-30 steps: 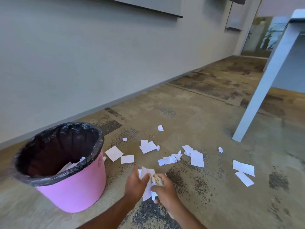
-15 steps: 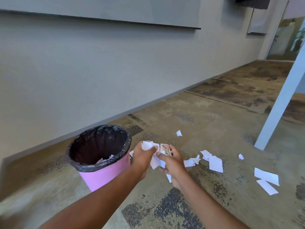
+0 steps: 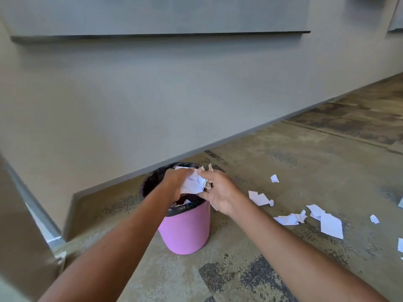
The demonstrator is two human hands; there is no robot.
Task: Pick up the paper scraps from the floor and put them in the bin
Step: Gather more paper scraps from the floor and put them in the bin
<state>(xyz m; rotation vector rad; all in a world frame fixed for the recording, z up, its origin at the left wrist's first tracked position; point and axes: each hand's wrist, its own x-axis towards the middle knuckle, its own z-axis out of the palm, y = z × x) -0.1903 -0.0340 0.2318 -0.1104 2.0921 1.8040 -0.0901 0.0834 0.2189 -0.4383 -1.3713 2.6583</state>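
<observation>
Open floor (image 3: 283, 171) right of bin (image 3: 185, 232), wall (image 3: 130, 105) behind.

Most of the mouth of the pink plastic bin with the black bag liner (image 3: 185, 232) is covered by the left hand (image 3: 174, 184), right hand (image 3: 220, 192) and crumpled bunch of white paper scraps (image 3: 193, 183), so can't tell how full it is. The brown scraps (image 3: 209, 168) are mostly tucked behind that bunch. The white floor scrap (image 3: 400, 244) is chopped off by the right edge
</observation>
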